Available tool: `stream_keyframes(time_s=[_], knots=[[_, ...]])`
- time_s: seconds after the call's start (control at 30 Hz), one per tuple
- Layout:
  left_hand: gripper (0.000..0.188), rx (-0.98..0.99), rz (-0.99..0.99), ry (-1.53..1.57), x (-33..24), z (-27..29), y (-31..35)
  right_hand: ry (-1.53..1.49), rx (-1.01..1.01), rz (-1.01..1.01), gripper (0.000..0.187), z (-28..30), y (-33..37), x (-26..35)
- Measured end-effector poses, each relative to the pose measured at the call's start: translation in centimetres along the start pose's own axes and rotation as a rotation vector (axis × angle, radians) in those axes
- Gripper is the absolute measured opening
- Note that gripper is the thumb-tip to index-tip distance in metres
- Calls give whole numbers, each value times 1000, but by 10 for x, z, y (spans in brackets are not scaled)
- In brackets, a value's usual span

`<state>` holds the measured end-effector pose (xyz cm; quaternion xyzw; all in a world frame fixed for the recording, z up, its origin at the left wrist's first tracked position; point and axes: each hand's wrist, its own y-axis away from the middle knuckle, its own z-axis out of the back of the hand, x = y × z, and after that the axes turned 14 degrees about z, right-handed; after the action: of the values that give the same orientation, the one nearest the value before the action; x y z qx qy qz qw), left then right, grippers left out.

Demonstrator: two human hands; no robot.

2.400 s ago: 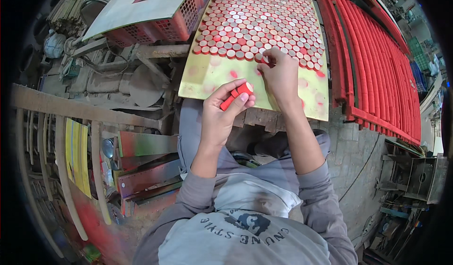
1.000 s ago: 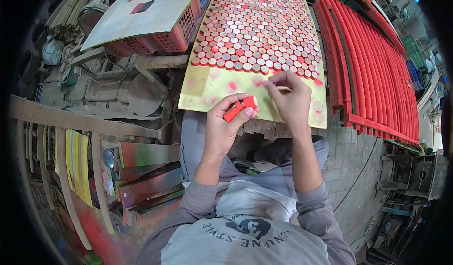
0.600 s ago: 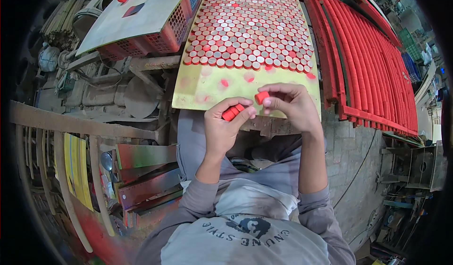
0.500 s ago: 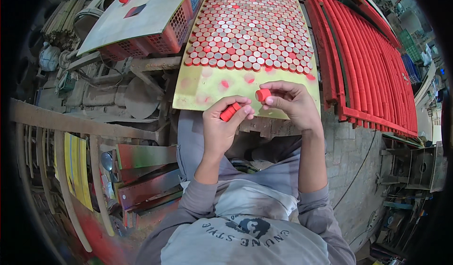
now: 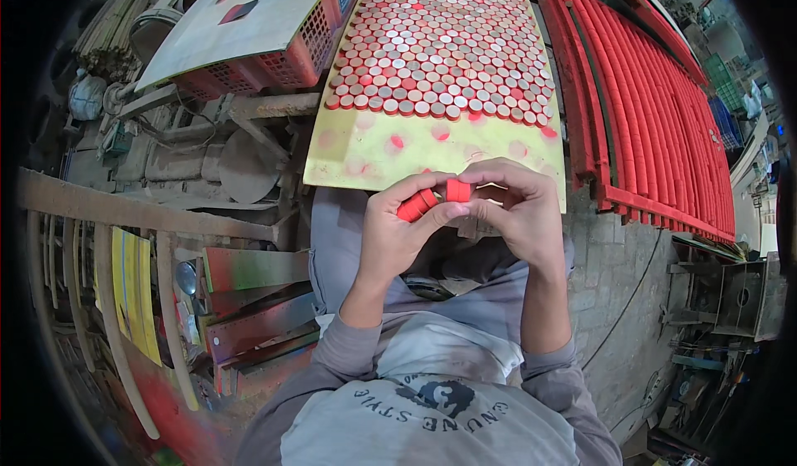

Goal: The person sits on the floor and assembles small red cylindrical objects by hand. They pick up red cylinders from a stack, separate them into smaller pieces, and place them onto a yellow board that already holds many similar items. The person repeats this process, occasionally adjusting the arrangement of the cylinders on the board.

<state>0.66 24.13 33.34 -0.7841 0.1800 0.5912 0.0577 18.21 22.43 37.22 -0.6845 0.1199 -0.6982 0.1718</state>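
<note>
My left hand (image 5: 392,232) is closed around short red cylinders (image 5: 417,205), lined up end to end between thumb and fingers. Opposite it, my right hand (image 5: 525,209) pinches another red cylinder (image 5: 458,190) by its sides, and the fingertips of both hands meet there. Just beyond my hands lies a yellow board (image 5: 339,157) marked with red paint spots. Its far part carries many small round pieces (image 5: 444,59) with red sides and pale or silvery tops, packed in tight rows.
A red slatted panel (image 5: 656,117) leans to the right of the board. At the upper left, a white sheet (image 5: 241,39) covers a red plastic crate (image 5: 303,59). Painted planks (image 5: 257,271) and a wooden rail (image 5: 149,213) stand at the left. A cable (image 5: 627,300) crosses the floor.
My hands have come together and the right hand has moved left. Its red cylinder now meets the fingertips of my left hand, turned so its side shows.
</note>
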Motion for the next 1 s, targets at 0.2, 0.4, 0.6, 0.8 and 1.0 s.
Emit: stream_keyframes(time_s=[0.2,0.4,0.6,0.8,1.0], knots=[[29,11,74,-79,-7,6,10,170,34,125,26,0,11,7],[31,31,-160,-110,-14,0,16,89,8,115,28,8,14,8],[33,12,-183,-43,-6,-7,12,-5,-48,105,29,17,2,2],[36,-182,-295,-324,-3,-9,12,-164,-119,-90,30,-7,16,18],[36,-345,-528,-610,0,-10,9,166,-210,-140,28,-22,18,17]])
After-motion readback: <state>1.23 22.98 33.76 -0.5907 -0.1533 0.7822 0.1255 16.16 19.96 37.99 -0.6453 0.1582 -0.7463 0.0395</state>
